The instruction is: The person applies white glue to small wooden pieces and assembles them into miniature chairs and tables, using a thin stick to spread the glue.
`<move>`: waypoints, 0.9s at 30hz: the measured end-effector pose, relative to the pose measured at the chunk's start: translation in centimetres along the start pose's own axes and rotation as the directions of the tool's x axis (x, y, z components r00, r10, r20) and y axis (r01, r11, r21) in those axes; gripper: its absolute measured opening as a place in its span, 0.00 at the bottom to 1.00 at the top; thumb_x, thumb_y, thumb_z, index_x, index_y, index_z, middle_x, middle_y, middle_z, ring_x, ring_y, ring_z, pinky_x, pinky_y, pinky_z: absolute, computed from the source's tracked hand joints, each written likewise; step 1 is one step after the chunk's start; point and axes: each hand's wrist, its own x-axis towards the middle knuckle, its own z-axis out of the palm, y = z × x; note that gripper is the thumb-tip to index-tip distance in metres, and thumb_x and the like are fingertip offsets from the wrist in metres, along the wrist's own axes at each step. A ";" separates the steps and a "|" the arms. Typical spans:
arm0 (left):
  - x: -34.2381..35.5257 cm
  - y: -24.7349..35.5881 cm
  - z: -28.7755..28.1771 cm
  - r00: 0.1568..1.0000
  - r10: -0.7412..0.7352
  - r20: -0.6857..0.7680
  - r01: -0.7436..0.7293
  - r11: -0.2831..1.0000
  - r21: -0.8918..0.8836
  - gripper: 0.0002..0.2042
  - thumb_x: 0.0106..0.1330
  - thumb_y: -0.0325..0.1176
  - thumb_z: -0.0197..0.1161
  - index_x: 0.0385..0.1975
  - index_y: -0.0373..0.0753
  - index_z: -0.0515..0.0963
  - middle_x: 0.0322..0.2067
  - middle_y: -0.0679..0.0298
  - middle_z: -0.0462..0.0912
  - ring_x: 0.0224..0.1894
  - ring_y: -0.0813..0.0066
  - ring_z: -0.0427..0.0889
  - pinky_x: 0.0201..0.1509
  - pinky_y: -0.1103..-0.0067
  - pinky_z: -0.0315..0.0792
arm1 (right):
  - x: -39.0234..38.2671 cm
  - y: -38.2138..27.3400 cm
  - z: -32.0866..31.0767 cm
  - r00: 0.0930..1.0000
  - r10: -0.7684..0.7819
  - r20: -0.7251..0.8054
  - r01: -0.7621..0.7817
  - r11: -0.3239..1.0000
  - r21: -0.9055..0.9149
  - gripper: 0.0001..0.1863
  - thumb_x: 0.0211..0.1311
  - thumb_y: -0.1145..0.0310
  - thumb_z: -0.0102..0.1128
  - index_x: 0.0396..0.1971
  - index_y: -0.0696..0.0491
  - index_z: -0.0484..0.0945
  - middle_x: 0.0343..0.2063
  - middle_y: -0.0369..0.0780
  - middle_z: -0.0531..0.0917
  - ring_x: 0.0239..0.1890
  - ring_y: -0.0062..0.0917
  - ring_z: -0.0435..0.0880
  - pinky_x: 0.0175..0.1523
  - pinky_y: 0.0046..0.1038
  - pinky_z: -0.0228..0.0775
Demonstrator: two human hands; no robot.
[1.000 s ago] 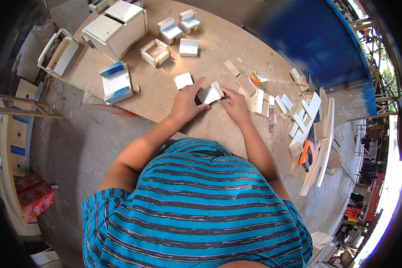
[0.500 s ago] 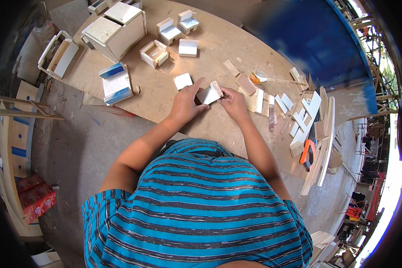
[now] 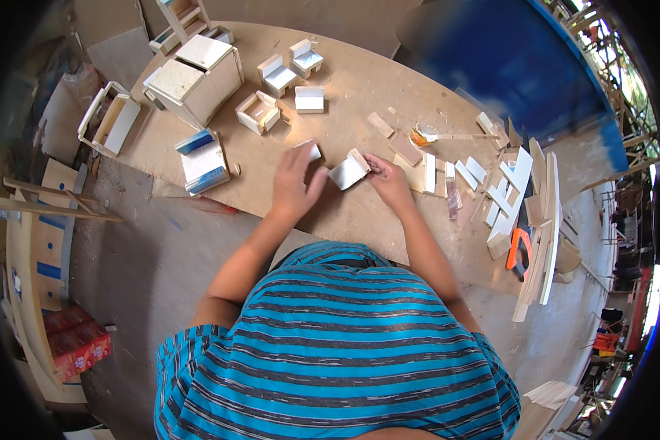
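Observation:
My right hand (image 3: pixel 389 183) holds a small white piece (image 3: pixel 345 174) with a wooden strip along its right side, gripping that edge with fingertips. To its left, slightly blurred, my left hand (image 3: pixel 295 180) has thumb and fingers apart, with its fingers over or beside a white square piece (image 3: pixel 313 150) that is partly hidden; whether they touch it I cannot tell.
The plywood table (image 3: pixel 363 220) bears several miniature chairs (image 3: pixel 277 75), a boxy cabinet (image 3: pixel 198 82), a blue-white piece (image 3: pixel 207 165), loose wood strips (image 3: pixel 510 191), a small glue container (image 3: pixel 423 135) and an orange-black tool (image 3: pixel 519 253). A large blue panel (image 3: pixel 513 66) lies at back right.
My left hand has left the held piece and shifted left over the white square. My right hand still holds the piece. The whole view has shifted slightly downward.

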 end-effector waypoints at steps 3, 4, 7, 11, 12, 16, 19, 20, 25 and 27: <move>1.4 -3.3 -1.3 0.991 -0.106 -0.078 0.123 0.956 0.267 0.27 0.57 0.39 0.67 0.57 0.37 0.72 0.57 0.48 0.72 0.65 0.43 0.61 0.67 0.59 0.56 | 0.2 0.4 0.2 1.000 0.004 0.007 -0.004 1.000 0.026 0.27 0.55 0.84 0.48 0.59 0.62 0.71 0.51 0.44 0.81 0.53 0.23 0.80 0.56 0.23 0.73; 1.2 -4.1 -1.3 0.993 -0.100 -0.069 0.115 0.955 0.274 0.27 0.57 0.39 0.67 0.57 0.37 0.72 0.57 0.48 0.72 0.65 0.43 0.61 0.67 0.59 0.56 | 0.3 0.4 0.2 1.000 0.018 0.009 -0.018 1.000 -0.004 0.27 0.55 0.84 0.49 0.59 0.62 0.71 0.51 0.44 0.81 0.53 0.23 0.81 0.56 0.23 0.73; 1.4 -4.7 -1.4 0.983 -0.171 0.066 0.121 0.877 0.464 0.23 0.56 0.41 0.69 0.51 0.41 0.78 0.59 0.50 0.72 0.68 0.41 0.57 0.68 0.54 0.54 | 0.2 -0.6 0.0 1.000 0.021 0.002 -0.021 0.996 -0.084 0.28 0.55 0.85 0.49 0.60 0.62 0.70 0.53 0.45 0.80 0.54 0.25 0.79 0.57 0.24 0.72; 1.5 -5.4 -1.4 0.988 -0.128 0.086 0.094 0.941 0.325 0.17 0.53 0.35 0.72 0.43 0.39 0.80 0.53 0.54 0.78 0.61 0.47 0.69 0.63 0.61 0.62 | -1.8 -5.0 -0.1 0.996 0.008 -0.085 -0.033 0.955 -0.293 0.29 0.55 0.83 0.51 0.60 0.58 0.71 0.53 0.45 0.80 0.54 0.25 0.79 0.55 0.26 0.72; 1.7 -5.2 -1.5 0.988 -0.122 0.092 0.086 0.941 0.328 0.17 0.53 0.35 0.72 0.43 0.39 0.80 0.53 0.54 0.78 0.61 0.47 0.69 0.63 0.61 0.62 | -2.1 -5.3 -0.4 0.996 0.006 -0.092 -0.032 0.957 -0.287 0.29 0.55 0.83 0.51 0.60 0.58 0.71 0.53 0.45 0.80 0.54 0.25 0.79 0.55 0.26 0.72; 1.3 -3.6 -1.5 0.884 -0.442 0.152 0.467 0.834 -0.295 0.13 0.59 0.23 0.66 0.44 0.33 0.77 0.37 0.63 0.83 0.33 0.75 0.82 0.39 0.84 0.74 | -3.4 -5.9 -2.3 0.985 -0.072 -0.156 0.025 0.959 -0.283 0.26 0.53 0.79 0.52 0.56 0.55 0.76 0.47 0.44 0.84 0.45 0.24 0.83 0.47 0.23 0.74; 1.7 -1.6 -2.2 0.844 -0.483 0.234 0.525 0.650 -0.550 0.14 0.62 0.24 0.64 0.47 0.32 0.75 0.39 0.63 0.82 0.37 0.79 0.81 0.41 0.85 0.75 | -3.7 -5.7 -4.0 0.962 -0.106 -0.253 0.027 0.954 -0.298 0.24 0.53 0.79 0.53 0.53 0.55 0.77 0.41 0.41 0.85 0.39 0.21 0.83 0.43 0.22 0.75; 2.1 -0.6 -2.6 0.795 -0.531 0.292 0.578 0.517 -0.631 0.15 0.62 0.24 0.63 0.48 0.32 0.75 0.40 0.63 0.82 0.37 0.80 0.81 0.42 0.85 0.75 | -3.7 -5.7 -4.7 0.940 -0.107 -0.324 -0.004 0.946 -0.324 0.22 0.52 0.79 0.54 0.51 0.55 0.78 0.37 0.39 0.85 0.35 0.19 0.82 0.41 0.22 0.75; 2.5 0.7 -3.8 0.734 -0.522 0.435 0.597 0.190 -0.780 0.18 0.63 0.25 0.61 0.53 0.33 0.72 0.42 0.63 0.81 0.39 0.80 0.82 0.46 0.83 0.78 | -2.8 -5.9 -9.7 0.813 0.061 -0.579 -0.077 0.997 -0.003 0.28 0.53 0.77 0.58 0.58 0.55 0.69 0.33 0.39 0.79 0.31 0.18 0.80 0.32 0.21 0.74; 2.7 1.0 -4.1 0.730 -0.506 0.461 0.595 0.137 -0.792 0.17 0.63 0.26 0.60 0.53 0.33 0.72 0.42 0.63 0.82 0.40 0.78 0.83 0.46 0.82 0.78 | -2.3 -6.5 -11.5 0.724 0.064 -0.687 -0.029 0.998 0.063 0.37 0.53 0.71 0.65 0.65 0.53 0.61 0.34 0.39 0.78 0.31 0.20 0.79 0.30 0.21 0.74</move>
